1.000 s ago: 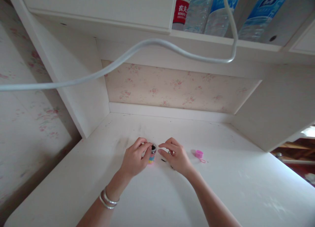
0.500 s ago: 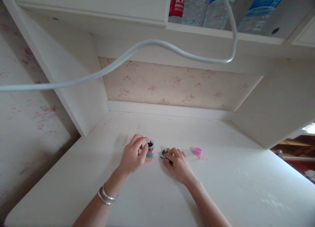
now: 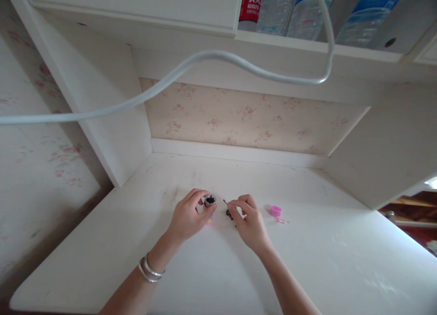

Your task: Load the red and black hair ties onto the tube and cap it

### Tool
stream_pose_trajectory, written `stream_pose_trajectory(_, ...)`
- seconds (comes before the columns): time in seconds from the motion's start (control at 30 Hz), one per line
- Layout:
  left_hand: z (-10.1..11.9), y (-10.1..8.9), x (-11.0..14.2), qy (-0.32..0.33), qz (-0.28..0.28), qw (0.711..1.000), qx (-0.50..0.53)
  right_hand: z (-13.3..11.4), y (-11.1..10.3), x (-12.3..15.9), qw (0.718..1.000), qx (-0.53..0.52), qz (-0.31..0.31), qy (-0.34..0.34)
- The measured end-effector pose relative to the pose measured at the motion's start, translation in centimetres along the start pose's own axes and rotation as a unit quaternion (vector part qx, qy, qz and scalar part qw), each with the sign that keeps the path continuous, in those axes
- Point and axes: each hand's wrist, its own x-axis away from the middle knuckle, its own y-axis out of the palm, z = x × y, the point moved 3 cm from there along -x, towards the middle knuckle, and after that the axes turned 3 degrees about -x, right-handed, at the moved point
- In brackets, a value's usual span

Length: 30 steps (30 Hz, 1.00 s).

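Note:
A small clear jar (image 3: 210,204) stands on the white desktop, its open mouth showing black pieces and its lower part bright colours. My left hand (image 3: 189,215) is closed round it, fingers behind and thumb in front, hiding most of its side. Just right of the jar, my right hand (image 3: 250,219) pinches a thin black hair elastic (image 3: 225,201) between thumb and fingertips, one end sticking out toward the jar. Below those fingers lies a little pile of black hair elastics (image 3: 229,214), partly covered by the hand.
A pink lid (image 3: 276,210) with a loop lies right of my right hand. A white cable (image 3: 211,55) crosses the view in front of the shelf, where several bottles (image 3: 309,14) stand. Side panels and a wallpapered back enclose the white desk (image 3: 218,269).
My right hand has lifted off the pile with a black hair elastic in its pinch. My left hand's thumb has come across the jar's front, covering more of it.

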Motion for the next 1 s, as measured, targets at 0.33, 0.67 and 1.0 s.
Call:
stream_pose_trajectory(0.33, -0.6, 0.5, -0.1, -0.041, -0.036, 0.998, 0.012, -4.1, 2.0, -5.3, 0.991, -0.010, -0.127, -0.030)
stream_pose_trajectory(0.67, -0.1, 0.0, 0.0, -0.014, -0.039, 0.999, -0.003, -1.3, 4.6, -5.8, 0.944, -0.143, -0.148, 0.257)
stream_pose_trajectory(1.0, 0.0, -0.1, 0.1, -0.004, -0.031, 0.999, 0.002, -0.6, 3.7, -4.8, 0.919, -0.284, -0.118, 0.247)
